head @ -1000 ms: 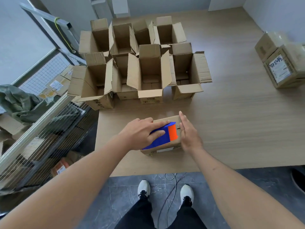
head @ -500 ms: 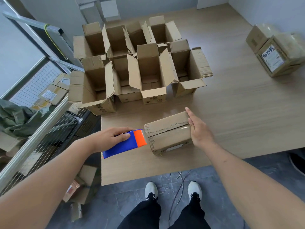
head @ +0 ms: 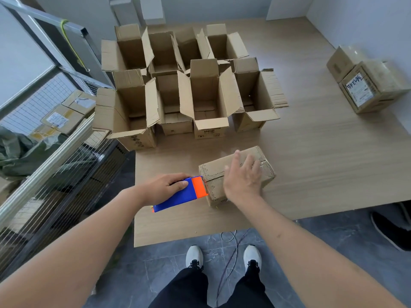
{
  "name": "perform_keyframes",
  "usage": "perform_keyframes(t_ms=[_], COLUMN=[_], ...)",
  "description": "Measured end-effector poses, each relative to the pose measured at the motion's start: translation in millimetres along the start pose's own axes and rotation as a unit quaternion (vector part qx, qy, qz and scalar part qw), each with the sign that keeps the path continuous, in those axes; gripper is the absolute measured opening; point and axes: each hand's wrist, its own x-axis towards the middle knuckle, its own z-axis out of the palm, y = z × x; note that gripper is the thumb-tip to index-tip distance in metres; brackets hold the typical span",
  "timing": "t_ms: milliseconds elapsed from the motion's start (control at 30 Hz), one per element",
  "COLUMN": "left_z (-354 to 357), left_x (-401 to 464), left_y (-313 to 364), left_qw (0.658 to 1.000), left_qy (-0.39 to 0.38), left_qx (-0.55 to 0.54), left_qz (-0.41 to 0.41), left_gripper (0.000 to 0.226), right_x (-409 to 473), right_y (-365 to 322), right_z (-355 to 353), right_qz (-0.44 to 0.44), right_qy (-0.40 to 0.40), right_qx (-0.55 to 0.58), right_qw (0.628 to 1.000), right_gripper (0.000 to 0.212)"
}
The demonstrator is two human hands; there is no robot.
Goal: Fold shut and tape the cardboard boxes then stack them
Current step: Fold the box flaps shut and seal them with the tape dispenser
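Observation:
A closed cardboard box (head: pixel 213 172) lies on the wooden table (head: pixel 322 170), with a strip of tape along its top seam. My right hand (head: pixel 243 176) lies flat on the box's top with fingers spread. My left hand (head: pixel 165 187) grips a blue and orange tape dispenser (head: pixel 184 194), whose orange end touches the box's left end. Behind them stand several open cardboard boxes (head: pixel 206 101) with their flaps up.
Two taped boxes (head: pixel 367 83) sit at the table's far right. A wire cage (head: pixel 51 165) holding parcels stands to the left of the table. My feet (head: pixel 222 256) and a cable are on the grey floor below the table's near edge.
My left hand drew the dispenser off the box top to its left end. My right hand moved from the box's right side onto its top.

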Motion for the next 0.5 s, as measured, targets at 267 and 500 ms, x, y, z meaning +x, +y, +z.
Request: perform_keyframes(t_ms=[267,500], left_z=[13,21], left_x=[-13,-5], left_y=[-30,-37], left_qw=[0.995,0.993], left_qy=[-0.016,-0.008], left_qx=[-0.097,-0.119], left_qz=[0.033,0.026], left_gripper=[0.039,0.033], right_x=[-7,-7], right_y=[4,2], right_z=[22,10], right_qz=[-0.020,-0.022], right_qy=[-0.088,-0.137], right_qx=[0.043,0.027], right_qw=[0.995,0.990], right_gripper=[0.115,0.118])
